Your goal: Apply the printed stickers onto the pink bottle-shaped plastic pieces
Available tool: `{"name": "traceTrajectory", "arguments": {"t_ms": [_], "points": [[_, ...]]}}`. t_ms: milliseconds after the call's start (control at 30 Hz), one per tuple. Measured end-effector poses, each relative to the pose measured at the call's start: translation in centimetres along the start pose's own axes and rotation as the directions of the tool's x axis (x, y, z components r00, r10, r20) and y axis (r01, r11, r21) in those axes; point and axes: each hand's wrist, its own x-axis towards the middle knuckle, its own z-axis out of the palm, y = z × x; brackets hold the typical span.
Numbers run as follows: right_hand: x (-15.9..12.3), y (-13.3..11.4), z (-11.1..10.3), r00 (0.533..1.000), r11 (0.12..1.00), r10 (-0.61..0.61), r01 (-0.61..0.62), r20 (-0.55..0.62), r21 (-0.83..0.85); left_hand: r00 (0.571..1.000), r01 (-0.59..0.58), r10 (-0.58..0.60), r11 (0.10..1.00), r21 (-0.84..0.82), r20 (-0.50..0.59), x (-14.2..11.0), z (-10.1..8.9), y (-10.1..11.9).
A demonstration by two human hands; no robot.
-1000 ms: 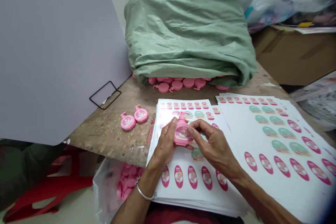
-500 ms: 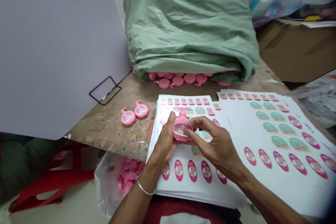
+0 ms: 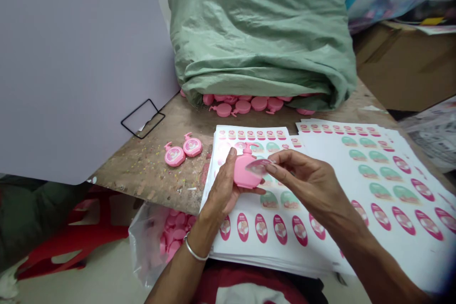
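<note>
In my left hand (image 3: 224,183) is a small pink toy pump bottle (image 3: 245,174), held upright over the sticker sheets. The fingers and thumb close around its left side and base. My right hand (image 3: 302,173) pinches an oval pink sticker (image 3: 258,165) between thumb and forefinger. This sticker is tilted in front of the bottle's plain face; whether its left tip touches the bottle I cannot tell. Below both hands lies a stack of sticker sheets (image 3: 245,251) printed with pink ovals and green shapes. Two labelled pink bottles (image 3: 174,156) rest on the table to the left.
A second stack of sticker sheets (image 3: 356,190) lies at the right. Behind, a green sack (image 3: 260,23) spills pink bottles (image 3: 259,103). A clear bag of pink pieces (image 3: 146,242) hangs below the table edge. A grey panel (image 3: 81,66) and black wire frame (image 3: 142,118) stand left.
The sticker was lying against the bottle's face; my right hand has lifted it away to the right, baring the plain pink front. My left hand keeps its hold on the bottle.
</note>
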Motion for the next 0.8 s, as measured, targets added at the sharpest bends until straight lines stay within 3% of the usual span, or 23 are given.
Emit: {"name": "traceTrajectory", "arguments": {"t_ms": [133,533,800], "points": [[-0.07,0.15,0.59,0.997,0.997,0.065,-0.066,0.028,0.028,1.000,0.014,-0.014,0.999,-0.029,0.016,0.01,0.14,0.06],[0.41,0.29,0.59,0.996,0.983,-0.041,0.055,0.078,-0.176,0.993,0.101,-0.097,0.993,-0.059,0.062,-0.01,0.23,0.33],[0.44,0.45,0.62,0.992,0.962,-0.080,0.102,0.094,-0.254,0.995,0.073,-0.068,0.995,-0.066,0.067,0.17,0.00,0.04]]}}
